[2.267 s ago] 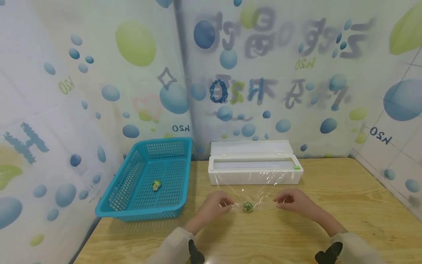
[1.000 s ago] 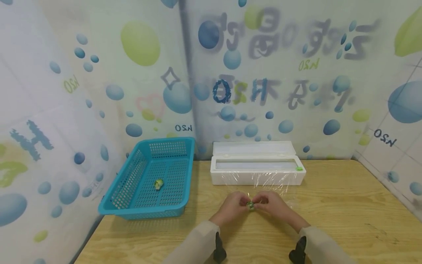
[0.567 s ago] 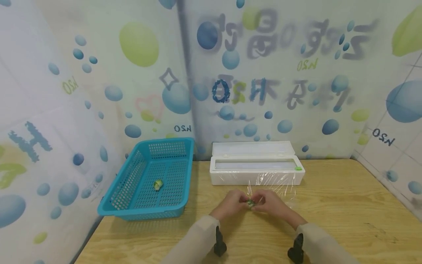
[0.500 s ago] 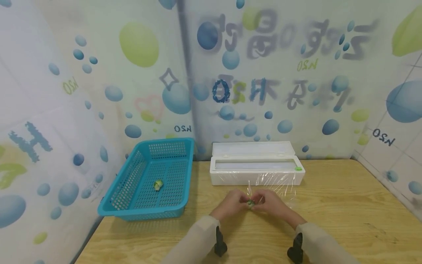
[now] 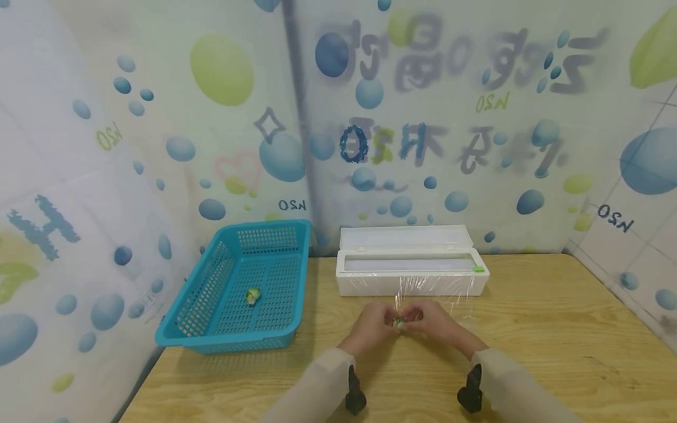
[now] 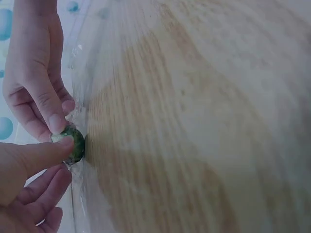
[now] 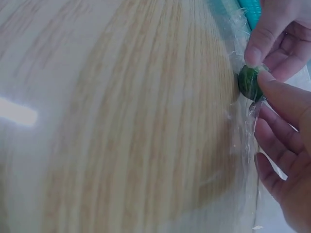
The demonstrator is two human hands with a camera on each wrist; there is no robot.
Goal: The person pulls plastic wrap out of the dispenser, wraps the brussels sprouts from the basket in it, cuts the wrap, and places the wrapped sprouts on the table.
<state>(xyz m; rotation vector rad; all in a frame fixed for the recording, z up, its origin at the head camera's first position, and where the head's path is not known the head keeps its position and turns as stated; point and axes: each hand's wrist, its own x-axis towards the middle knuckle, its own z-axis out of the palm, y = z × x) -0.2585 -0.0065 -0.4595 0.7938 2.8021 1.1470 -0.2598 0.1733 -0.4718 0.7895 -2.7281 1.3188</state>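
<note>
A small round green vegetable, like a Brussels sprout (image 7: 250, 83), lies in clear plastic wrap (image 7: 238, 116). My left hand (image 5: 372, 324) and right hand (image 5: 431, 320) meet over it in the head view, with their fingertips side by side. Both thumbs press on the sprout in the wrist views while the other fingers curl behind the film, so each hand pinches it. From there the film runs back to a white wrap dispenser box (image 5: 412, 286), whose lid stands raised. Part of the sprout is hidden by the thumbs.
On the left of the wooden table (image 5: 529, 329) is a blue plastic basket (image 5: 227, 341). Inside it lies another small green and pale vegetable (image 5: 252, 296). A green slider (image 5: 478, 269) sits at the box's right end. Patterned curtains (image 5: 254, 117) hang behind.
My hands, earlier apart at the film's two sides, have come together around the sprout. The film has gathered into folds between them and the box. Basket and box have stayed put.
</note>
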